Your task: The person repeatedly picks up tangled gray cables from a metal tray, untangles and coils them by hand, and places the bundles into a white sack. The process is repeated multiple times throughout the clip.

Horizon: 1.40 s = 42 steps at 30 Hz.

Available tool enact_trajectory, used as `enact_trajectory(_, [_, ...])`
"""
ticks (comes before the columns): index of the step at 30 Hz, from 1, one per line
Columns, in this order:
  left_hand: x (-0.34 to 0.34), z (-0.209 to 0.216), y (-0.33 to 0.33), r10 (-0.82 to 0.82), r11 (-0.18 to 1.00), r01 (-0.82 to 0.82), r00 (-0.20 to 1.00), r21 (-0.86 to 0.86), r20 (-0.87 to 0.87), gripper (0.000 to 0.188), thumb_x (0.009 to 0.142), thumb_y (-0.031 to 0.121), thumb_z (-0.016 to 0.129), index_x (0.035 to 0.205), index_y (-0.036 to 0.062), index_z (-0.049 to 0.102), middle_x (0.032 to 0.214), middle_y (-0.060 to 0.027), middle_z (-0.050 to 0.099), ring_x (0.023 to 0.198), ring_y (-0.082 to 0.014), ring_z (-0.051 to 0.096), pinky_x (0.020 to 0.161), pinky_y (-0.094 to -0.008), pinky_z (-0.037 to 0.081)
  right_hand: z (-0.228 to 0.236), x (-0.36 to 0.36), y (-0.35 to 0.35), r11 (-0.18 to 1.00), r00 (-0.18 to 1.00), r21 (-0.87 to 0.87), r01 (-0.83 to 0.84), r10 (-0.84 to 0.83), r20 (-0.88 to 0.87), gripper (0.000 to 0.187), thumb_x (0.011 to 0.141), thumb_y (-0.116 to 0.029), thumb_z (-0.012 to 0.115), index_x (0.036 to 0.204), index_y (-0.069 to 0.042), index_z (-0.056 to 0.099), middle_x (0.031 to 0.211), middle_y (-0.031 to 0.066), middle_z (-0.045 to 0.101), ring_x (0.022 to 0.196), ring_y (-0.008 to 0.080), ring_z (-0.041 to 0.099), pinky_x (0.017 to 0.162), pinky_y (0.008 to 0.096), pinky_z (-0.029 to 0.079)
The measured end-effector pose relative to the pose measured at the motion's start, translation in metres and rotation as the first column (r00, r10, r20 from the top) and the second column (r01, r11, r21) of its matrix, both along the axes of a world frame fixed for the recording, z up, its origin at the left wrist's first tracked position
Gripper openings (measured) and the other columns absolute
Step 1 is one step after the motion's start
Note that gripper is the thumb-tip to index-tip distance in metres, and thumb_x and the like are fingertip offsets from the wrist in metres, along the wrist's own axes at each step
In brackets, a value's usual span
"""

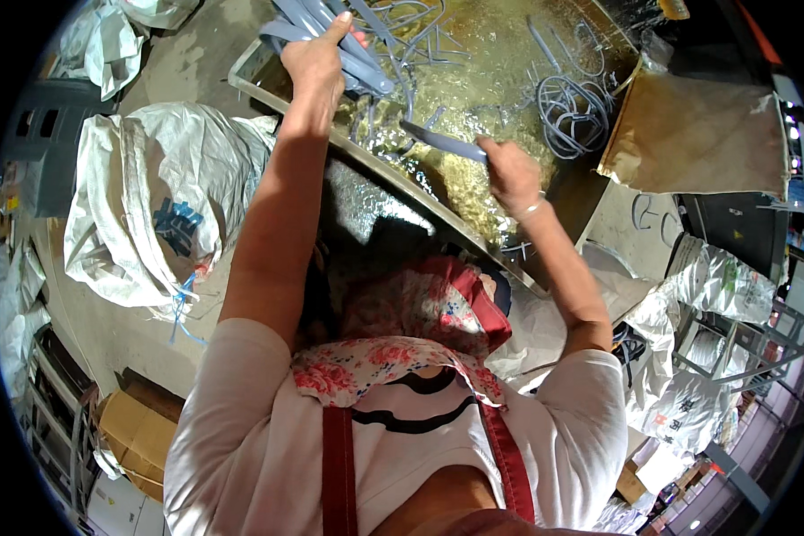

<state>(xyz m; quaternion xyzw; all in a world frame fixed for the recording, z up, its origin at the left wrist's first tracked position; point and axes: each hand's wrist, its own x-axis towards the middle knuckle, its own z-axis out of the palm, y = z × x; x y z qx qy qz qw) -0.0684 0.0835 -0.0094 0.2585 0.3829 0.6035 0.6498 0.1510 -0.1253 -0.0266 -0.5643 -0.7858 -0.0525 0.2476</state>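
A metal trough [389, 176] of murky, rippling water lies across the top of the view. Over its left end my left hand [317, 64] is closed round a bundle of blue-grey flat plastic strips [353, 64], thumb on top. Farther right, above the water, my right hand [512, 176] grips one end of a flat blue-grey strip [447, 143]. Its free end points left toward the bundle. Thin grey strands [415, 40] trail in the water beyond my left hand. A tangled grey coil [570, 116] lies by the trough's right side.
On the left stands a large white woven sack [121, 214] with blue pieces inside. A brown board [688, 134] is beside the trough's right end. Cardboard [138, 438] sits at lower left, silvery bags [724, 281] at right. My floral red apron [402, 308] hangs near the trough's front edge.
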Motion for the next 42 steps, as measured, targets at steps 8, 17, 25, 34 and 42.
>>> enact_trajectory(8, [-0.002, 0.031, -0.027, -0.200, 0.854, 0.505, 0.543, 0.126, -0.816, 0.038, 0.069, 0.023, 0.073, 0.100, 0.0042, 0.063, 0.090, -0.0092, 0.064, 0.086, -0.0171, 0.059, 0.078, -0.0299, 0.046, 0.055, 0.057, 0.055, 0.886, 0.793, -0.065, 0.459, -0.441, -0.421, 0.026, 0.081, -0.014, 0.063, 0.102, -0.001, 0.061, 0.088, 0.0123, 0.066, 0.079, 0.0134, 0.061, 0.070, 0.0246, 0.046])
enact_trajectory(17, [-0.022, 0.024, -0.010, -0.342, 0.920, 0.389, 0.853, 0.044, -0.394, 0.021, 0.073, 0.010, 0.069, 0.086, -0.0031, 0.059, 0.074, -0.0093, 0.062, 0.062, -0.0152, 0.059, 0.058, -0.0270, 0.049, 0.013, 0.020, 0.140, 0.927, 0.868, 0.111, 0.359, -0.288, -0.404, 0.027, 0.073, -0.018, 0.071, 0.093, -0.003, 0.060, 0.084, 0.0096, 0.061, 0.078, 0.0213, 0.059, 0.069, 0.0300, 0.047])
enact_trajectory(25, [-0.062, 0.015, 0.023, -0.040, 0.994, 0.044, 0.998, 0.098, -0.044, 0.023, 0.072, 0.005, 0.066, 0.092, -0.0024, 0.057, 0.079, -0.0109, 0.061, 0.064, -0.0189, 0.059, 0.059, -0.0294, 0.050, -0.156, -0.056, 0.095, 0.810, 0.762, -0.581, -0.080, 0.425, 0.488, 0.014, 0.075, -0.014, 0.053, 0.087, -0.012, 0.060, 0.090, 0.0074, 0.060, 0.084, 0.0238, 0.059, 0.065, 0.0335, 0.049])
enact_trajectory(34, [-0.046, 0.027, 0.000, -0.007, 0.987, 0.122, 0.687, 0.106, -0.727, 0.016, 0.073, 0.013, 0.069, 0.073, -0.0013, 0.063, 0.063, -0.0031, 0.059, 0.052, -0.0106, 0.050, 0.049, -0.0254, 0.039, -0.005, 0.000, 0.102, 0.892, 0.914, -0.312, 0.327, -0.215, 0.344, 0.022, 0.083, -0.032, 0.052, 0.081, -0.010, 0.055, 0.072, 0.0121, 0.061, 0.067, 0.0308, 0.060, 0.054, 0.0417, 0.046])
enact_trajectory(42, [0.003, -0.011, -0.019, -0.508, 0.818, 0.568, 0.787, 0.089, -0.348, 0.026, 0.075, 0.002, 0.060, 0.100, -0.0033, 0.061, 0.099, -0.0090, 0.063, 0.080, -0.0132, 0.058, 0.074, -0.0258, 0.045, 0.060, 0.053, 0.106, 0.931, 0.965, -0.263, 0.251, -0.262, -0.007, 0.019, 0.084, -0.027, 0.053, 0.088, -0.009, 0.059, 0.071, 0.0126, 0.061, 0.069, 0.0348, 0.058, 0.057, 0.0427, 0.044])
